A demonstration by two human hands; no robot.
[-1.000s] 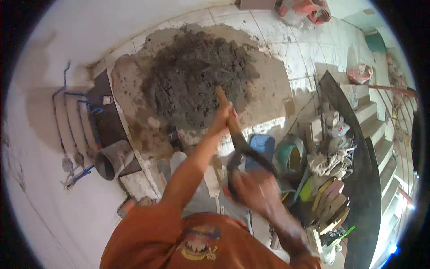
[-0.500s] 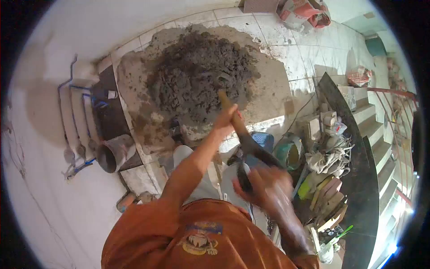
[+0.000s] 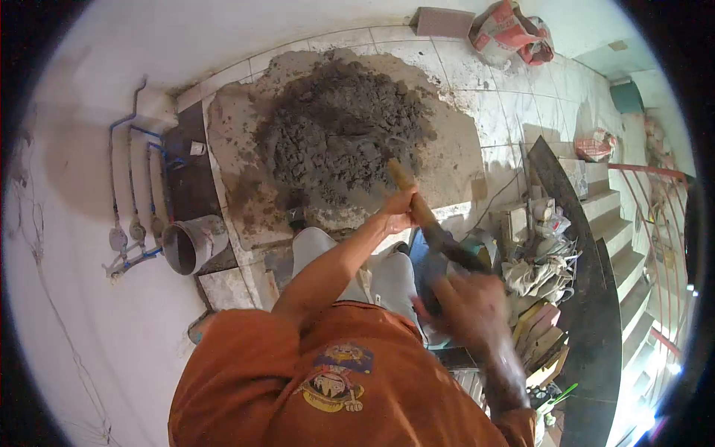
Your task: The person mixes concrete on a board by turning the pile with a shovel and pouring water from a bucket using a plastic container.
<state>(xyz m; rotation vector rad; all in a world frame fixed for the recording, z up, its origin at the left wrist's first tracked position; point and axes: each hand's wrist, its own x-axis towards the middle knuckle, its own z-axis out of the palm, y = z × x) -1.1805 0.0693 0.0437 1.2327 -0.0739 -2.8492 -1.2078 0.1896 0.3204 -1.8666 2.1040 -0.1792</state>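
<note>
A shovel (image 3: 403, 176) slants down from my body, its lighter wooden shaft darkening toward the top end. Its blade is mostly sunk in a heap of wet grey mortar (image 3: 328, 127), with only a bit of curved edge showing. My left hand (image 3: 401, 210) is closed round the lower part of the shaft. At the top end is my right hand (image 3: 469, 309), smeared by motion, its fingers curled at the handle. The mortar lies on a flat tan board (image 3: 458, 149) on the floor, just beyond my feet.
To the left, a dirty bucket (image 3: 197, 244) stands by wall pipes (image 3: 123, 164). Cloths (image 3: 540, 261), wood pieces (image 3: 538, 335) and other clutter lie at right, beside a dark curved slab (image 3: 592, 313) and stairs (image 3: 618, 238). A torn sack (image 3: 506, 33) sits at the back.
The shovel has shifted slightly to the right and toward me, and my left hand has come back with it. My right hand has moved a little right and down. The view has tilted slightly.
</note>
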